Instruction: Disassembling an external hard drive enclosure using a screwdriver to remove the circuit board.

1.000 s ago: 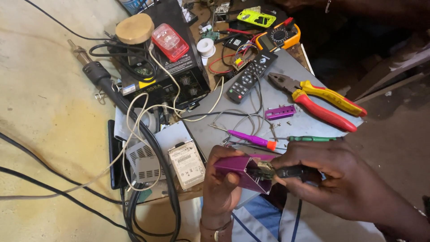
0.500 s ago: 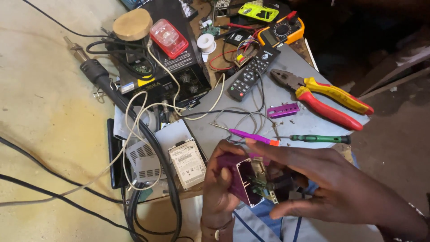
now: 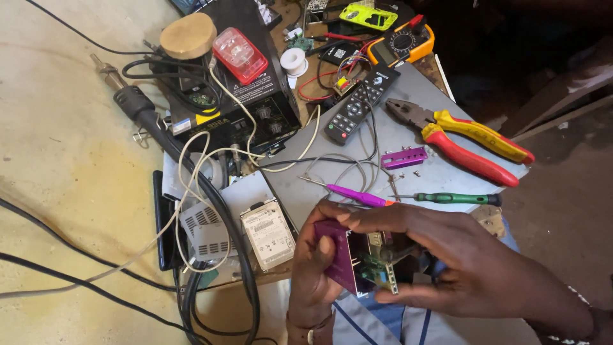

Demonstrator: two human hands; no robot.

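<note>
Compared with a moment ago you've tipped the purple case more upright and brought it closer to your body; the circuit board now sticks out of its open end, where before the case lay flatter under your fingers. Your left hand is clamped round the case from below with the thumb on its face; your right hand is curled over the top, fingertips pinching the board's edge, so both are grasping the same little assembly, held in the air just off the near edge of the desk.

What I'd worry about: the board looks half seated, and if you lever it sideways against the case lip you could crack a solder joint or bend a connector; a slip means it drops past the desk edge onto the floor. The loose screws by the purple bracket sit near your knuckles; one brush and they roll off. The purple screwdriver and green screwdriver lie right under your right hand too, tips easy to snag; bare fingers on the board could zap it.
</note>
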